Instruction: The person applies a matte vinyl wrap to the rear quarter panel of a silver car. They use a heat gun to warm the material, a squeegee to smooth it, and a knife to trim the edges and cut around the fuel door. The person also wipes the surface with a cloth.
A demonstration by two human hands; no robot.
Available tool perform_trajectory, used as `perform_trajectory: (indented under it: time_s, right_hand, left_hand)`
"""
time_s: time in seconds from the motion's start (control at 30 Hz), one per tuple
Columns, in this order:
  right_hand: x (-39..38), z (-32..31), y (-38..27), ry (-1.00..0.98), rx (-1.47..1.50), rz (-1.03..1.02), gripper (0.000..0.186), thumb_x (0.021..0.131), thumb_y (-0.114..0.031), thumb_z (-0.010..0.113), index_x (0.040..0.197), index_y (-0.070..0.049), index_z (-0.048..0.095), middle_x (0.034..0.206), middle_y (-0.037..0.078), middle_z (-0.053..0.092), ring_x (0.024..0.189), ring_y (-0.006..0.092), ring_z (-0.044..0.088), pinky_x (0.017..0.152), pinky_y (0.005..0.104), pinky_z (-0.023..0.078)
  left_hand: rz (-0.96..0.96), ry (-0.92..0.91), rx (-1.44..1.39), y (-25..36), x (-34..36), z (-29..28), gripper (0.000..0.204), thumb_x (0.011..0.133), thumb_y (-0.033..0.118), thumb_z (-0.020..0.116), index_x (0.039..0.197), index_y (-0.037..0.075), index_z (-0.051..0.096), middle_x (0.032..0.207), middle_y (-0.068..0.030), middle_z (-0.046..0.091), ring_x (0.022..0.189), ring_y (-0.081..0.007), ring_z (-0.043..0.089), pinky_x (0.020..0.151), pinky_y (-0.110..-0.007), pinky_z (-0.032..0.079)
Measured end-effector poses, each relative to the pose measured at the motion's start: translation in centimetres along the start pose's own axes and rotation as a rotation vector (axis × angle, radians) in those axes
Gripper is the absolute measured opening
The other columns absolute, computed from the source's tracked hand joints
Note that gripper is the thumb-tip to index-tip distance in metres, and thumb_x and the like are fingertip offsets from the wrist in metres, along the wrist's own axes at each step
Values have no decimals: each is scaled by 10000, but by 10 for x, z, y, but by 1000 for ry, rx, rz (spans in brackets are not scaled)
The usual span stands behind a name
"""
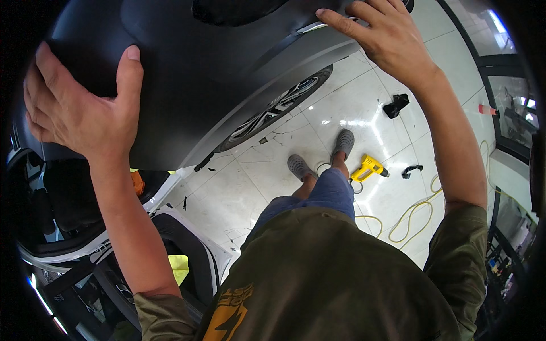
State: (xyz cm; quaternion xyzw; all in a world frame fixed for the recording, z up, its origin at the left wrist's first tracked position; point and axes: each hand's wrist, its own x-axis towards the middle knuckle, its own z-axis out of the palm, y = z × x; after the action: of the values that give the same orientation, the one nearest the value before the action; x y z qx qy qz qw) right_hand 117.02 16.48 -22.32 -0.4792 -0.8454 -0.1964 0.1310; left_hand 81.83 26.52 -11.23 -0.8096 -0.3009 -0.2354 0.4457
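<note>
Matte dark grey covering lies over the car's front panel (187,85), and the wheel (278,108) shows beneath its arch edge. On the left part of this panel rests my left hand (85,108), thumb spread wide from the fingers, holding nothing I can see. At the panel's far right my right hand (392,42) reaches over the edge. Its fingers are apart, one stretched out beside a narrow shiny strip (313,26). The other fingertips are partly cut off by the frame's top. A black patch (233,10) sits on the panel between the hands.
A yellow heat gun (368,168) lies on the tiled floor near my feet, its yellow cord (409,219) looping rightward. Black scraps (396,106) lie about. The car's door (187,244) stands open at lower left. Dark-framed glass (506,102) lines the right side.
</note>
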Motion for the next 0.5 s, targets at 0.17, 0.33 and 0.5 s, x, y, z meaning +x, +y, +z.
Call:
perform_trajectory:
  time_s: [0.17, 0.33, 0.5]
  right_hand:
    - [-3, -2, 12, -19, -40, -11, 429, 832, -89, 545, 1242, -199, 603, 832, 14, 484, 787, 192, 420, 720, 359, 321]
    - [-3, -3, 22, -17, -38, -36, 405, 829, -89, 551, 1213, -208, 605, 830, 13, 484, 787, 195, 421, 722, 361, 326]
    - [-2, -6, 32, -35, -65, -56, 409, 826, -95, 555, 1215, -218, 588, 830, 14, 483, 789, 197, 423, 726, 366, 325]
  left_hand:
    - [-42, 10, -46, 9, 3, 0, 981, 793, 691, 606, 1501, 93, 283, 1485, -201, 325, 1410, -365, 237, 1123, -553, 96]
    - [-45, -6, -29, 9, 4, -2, 977, 801, 681, 604, 1505, 90, 275, 1493, -188, 321, 1418, -352, 228, 1126, -549, 90]
    - [-54, -15, -22, 10, 5, -4, 979, 802, 682, 600, 1509, 91, 268, 1502, -182, 311, 1424, -341, 221, 1123, -547, 96]
